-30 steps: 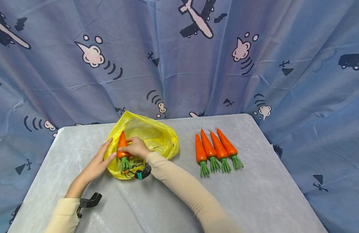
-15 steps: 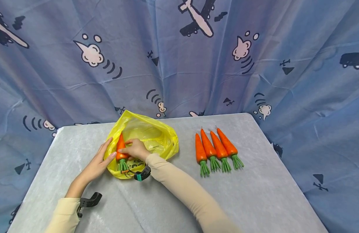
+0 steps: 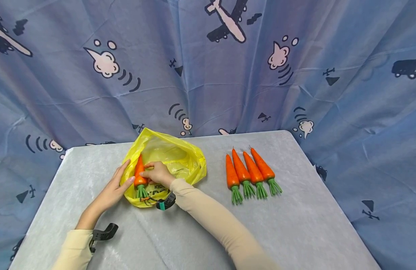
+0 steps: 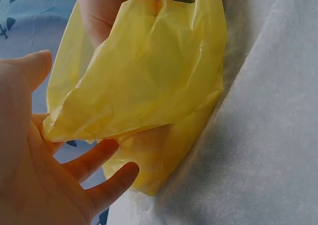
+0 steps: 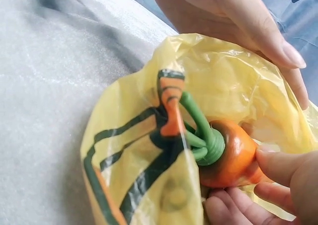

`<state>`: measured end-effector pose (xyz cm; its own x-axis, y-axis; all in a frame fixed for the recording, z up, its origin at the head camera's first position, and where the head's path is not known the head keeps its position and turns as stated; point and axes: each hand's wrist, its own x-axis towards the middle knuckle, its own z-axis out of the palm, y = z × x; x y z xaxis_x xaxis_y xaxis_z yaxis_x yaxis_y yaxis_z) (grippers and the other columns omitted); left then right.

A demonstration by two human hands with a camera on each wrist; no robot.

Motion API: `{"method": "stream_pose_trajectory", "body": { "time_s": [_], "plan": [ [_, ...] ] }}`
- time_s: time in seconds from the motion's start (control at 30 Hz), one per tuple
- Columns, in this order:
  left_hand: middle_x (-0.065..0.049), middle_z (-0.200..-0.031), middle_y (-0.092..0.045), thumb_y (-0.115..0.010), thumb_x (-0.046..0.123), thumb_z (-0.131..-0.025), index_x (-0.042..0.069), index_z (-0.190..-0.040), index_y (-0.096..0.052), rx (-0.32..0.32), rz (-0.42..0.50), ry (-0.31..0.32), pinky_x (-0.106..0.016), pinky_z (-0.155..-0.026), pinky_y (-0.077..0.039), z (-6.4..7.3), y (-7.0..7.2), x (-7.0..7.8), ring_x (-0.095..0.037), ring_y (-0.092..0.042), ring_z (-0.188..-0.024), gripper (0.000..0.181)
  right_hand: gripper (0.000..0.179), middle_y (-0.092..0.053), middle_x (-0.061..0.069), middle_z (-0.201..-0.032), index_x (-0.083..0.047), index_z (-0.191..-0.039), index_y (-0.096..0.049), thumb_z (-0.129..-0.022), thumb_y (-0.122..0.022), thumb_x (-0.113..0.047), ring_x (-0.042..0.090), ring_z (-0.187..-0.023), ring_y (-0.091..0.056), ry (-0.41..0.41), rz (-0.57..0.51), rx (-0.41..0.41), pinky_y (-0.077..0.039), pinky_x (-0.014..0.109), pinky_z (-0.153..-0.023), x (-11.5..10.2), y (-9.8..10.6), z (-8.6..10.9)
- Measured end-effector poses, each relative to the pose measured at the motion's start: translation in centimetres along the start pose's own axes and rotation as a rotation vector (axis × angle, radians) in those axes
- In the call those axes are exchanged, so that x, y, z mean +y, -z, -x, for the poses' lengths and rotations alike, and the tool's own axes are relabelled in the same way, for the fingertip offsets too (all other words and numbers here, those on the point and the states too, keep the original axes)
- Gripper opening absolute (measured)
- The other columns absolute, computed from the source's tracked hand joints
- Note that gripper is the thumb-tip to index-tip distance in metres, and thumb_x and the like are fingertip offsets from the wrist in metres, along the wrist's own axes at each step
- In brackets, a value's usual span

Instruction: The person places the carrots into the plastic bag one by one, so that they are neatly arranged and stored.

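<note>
Tabletop (image 3: 289,228): evenly lit in head view
Yellow bag (image 4: 149,81): glinting creases, soft shadow alongside
Left hand (image 4: 44,173): dim in left wrist view
Carrot (image 5: 236,153): glossy highlight

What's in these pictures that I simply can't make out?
Head view: the full lettering on the yellow bag, broken up by folds and a black wrist camera.
Head view: the upper ends of the sleeves, cut off by the bottom edge.
Right wrist view: the held carrot's tip, behind its body and the right hand.
Left wrist view: most of the bag's inside, behind its wall.
</note>
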<state>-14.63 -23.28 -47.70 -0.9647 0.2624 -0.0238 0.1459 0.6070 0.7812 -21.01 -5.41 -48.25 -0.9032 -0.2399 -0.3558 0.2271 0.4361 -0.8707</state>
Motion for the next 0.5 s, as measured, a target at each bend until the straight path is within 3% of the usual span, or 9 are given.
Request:
{"method": "stream_pose_trajectory", "body": {
  "time_s": [0.5],
  "plan": [
    [-0.025,-0.163,-0.013,-0.046,0.035,-0.105,0.023,-0.161,-0.003,-0.004,-0.003,0.007,-0.074,-0.111,-0.022,-0.08,0.06,-0.04,-0.052,-0.020,-0.146,0.072,0.043,-0.070,0.007,-0.080,-0.009,-0.130,-0.064,-0.091,-0.073,-0.023,0.021,-0.070,-0.070,-0.021,-0.020,-0.012,-0.062,0.034,-0.071,0.05,-0.08,0.23]
  ]
}}
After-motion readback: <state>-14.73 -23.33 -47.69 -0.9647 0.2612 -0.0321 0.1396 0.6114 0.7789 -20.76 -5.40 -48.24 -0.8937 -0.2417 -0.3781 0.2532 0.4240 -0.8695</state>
